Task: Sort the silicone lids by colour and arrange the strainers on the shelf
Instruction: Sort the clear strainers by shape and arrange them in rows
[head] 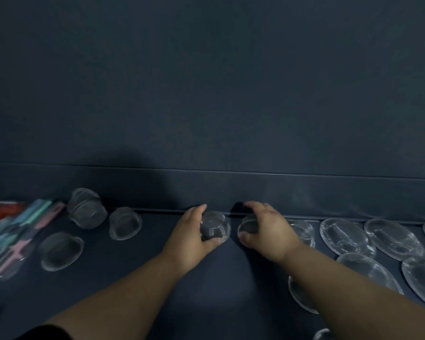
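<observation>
strainers (87, 208) left on shelf (133, 278), flat strainers (344, 235) right

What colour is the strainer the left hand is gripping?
Silvery grey, fine see-through mesh: the strainer in the left hand, best seen in the head view.

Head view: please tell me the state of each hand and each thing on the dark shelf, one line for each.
left hand, grips a small mesh strainer
right hand, grips a second small strainer
far-left strainer, tilted, untouched
flat wide strainers, lying overlapped at right
coloured items, lying at left, too blurred to tell more
</observation>
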Available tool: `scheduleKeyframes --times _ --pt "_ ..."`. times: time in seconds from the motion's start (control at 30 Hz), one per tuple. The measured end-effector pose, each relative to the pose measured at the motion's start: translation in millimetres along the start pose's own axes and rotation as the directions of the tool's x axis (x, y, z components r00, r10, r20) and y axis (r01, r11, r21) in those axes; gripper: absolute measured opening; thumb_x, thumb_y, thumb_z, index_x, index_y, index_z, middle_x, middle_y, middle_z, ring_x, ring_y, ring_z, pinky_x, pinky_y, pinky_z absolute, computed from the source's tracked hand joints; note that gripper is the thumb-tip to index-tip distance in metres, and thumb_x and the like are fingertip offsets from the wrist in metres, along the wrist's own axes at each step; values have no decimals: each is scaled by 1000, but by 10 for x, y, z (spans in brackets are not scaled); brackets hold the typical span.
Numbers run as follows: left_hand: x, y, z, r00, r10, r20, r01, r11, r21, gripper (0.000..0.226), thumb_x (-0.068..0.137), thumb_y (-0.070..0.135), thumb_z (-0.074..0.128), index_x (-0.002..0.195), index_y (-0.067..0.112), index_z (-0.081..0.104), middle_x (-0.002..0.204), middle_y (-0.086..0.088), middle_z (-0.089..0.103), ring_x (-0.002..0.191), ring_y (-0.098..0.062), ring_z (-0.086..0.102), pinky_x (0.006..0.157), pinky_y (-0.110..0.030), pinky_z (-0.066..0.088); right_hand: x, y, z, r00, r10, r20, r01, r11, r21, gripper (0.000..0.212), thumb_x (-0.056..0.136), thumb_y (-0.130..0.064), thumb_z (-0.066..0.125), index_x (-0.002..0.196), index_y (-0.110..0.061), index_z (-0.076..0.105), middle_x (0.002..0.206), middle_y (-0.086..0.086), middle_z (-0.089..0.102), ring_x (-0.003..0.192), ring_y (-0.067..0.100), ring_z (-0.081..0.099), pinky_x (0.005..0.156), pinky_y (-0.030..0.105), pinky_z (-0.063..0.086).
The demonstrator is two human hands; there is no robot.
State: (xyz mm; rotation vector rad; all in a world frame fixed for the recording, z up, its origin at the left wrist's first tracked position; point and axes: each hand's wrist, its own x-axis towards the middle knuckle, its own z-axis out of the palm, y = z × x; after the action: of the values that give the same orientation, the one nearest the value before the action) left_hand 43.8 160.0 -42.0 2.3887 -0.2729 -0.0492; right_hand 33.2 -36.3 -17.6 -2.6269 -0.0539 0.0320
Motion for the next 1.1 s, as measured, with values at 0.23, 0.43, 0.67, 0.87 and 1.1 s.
scheduleKeyframes --times 0.23,0.43,0.67,0.87,1.1 --pt "-475 -625 -671 991 -28 -131 51 983 176 75 86 46 61 147 21 26 154 2 21 142 -15 18 117 -28 16 25 -707 200 990 -133 -43 133 991 -18 58 82 -35 68 135 -25 46 133 -4 47 125 17 45 107 24 33" --pt "-714 -1351 -1478 937 9 -350 110 942 318 69 72 38 75 133 14 50 143 -7 42 134 -28 35 112 -38 28 73 -1563 737 981 -186 58 188 982 -24 60 85 -40 65 138 -28 41 139 -5 42 128 14 42 107 22 32" --pt "-779 -1968 -1945 979 -168 -119 199 920 338 84 84 47 62 149 15 20 155 -5 24 142 -20 22 114 -26 16 343 -2243 1274 975 -176 139 182 983 -33 72 86 -35 63 148 -29 26 157 -3 17 143 16 22 114 21 20" --pt "-819 -2032 -1913 982 -174 -77 189 940 284 72 78 44 67 138 18 37 138 0 43 128 -18 41 106 -25 32 380 -2418 1440 987 -78 141 104 977 -185 59 84 -35 61 137 -29 35 149 -1 29 138 25 27 113 36 28" --pt "-877 -1809 -1817 969 -247 15 240 953 187 53 69 41 75 109 24 46 113 3 52 104 -17 53 80 -22 41 74 -2233 1337 985 54 161 -38 994 -102 68 81 -35 68 140 -25 35 135 2 33 119 25 49 102 34 42"
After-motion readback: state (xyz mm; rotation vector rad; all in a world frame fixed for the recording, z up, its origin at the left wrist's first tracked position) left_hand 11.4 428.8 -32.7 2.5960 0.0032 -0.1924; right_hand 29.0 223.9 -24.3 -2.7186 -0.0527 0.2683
